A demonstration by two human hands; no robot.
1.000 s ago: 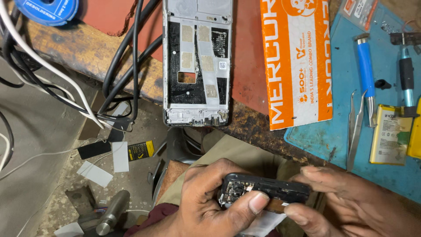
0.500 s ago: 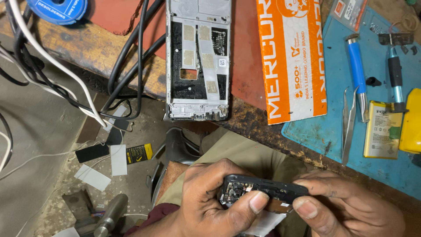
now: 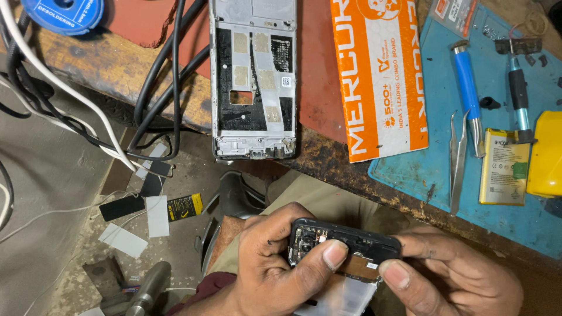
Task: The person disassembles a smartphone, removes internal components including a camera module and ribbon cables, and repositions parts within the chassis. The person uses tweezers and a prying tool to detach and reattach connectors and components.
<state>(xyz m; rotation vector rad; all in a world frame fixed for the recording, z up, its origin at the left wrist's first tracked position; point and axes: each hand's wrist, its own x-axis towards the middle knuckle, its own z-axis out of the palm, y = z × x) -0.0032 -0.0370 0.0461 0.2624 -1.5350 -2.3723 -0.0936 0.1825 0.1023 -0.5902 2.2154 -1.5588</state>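
In the head view, a black phone part [image 3: 344,243], apparently a back section with camera modules showing at its left end, is held over the lap, below the bench edge. It is gripped by the left hand [image 3: 275,269], whose thumb is pressed across its lower edge near the camera end, while the right hand [image 3: 451,281] is closed on its right end, thumb under and fingers above. Both hands are thus grasping the same piece. On the wooden bench [image 3: 111,70] above, a stripped phone frame [image 3: 253,79] is laid face open, its inner shielding and pale adhesive patches exposed, with nothing left mounted in the middle; this suggests, as a judgement, that disassembly is well advanced and that the part in hand is still being worked apart or inspected. A blue mat [image 3: 527,216] to the right carries tweezers [image 3: 458,161], a blue-handled tool [image 3: 468,93], a second tool with a black grip [image 3: 517,96], a flat yellowish battery [image 3: 503,167] and a yellow object [image 3: 545,155] cut off by the picture's edge. An orange and white packet [image 3: 377,76] lies between frame and mat. Black and white cables [image 3: 158,88] hang off the bench at left. The lower part of the held piece is hidden by the thumbs, a pale sheet beneath it is hard to identify, and both wrists are cut off.
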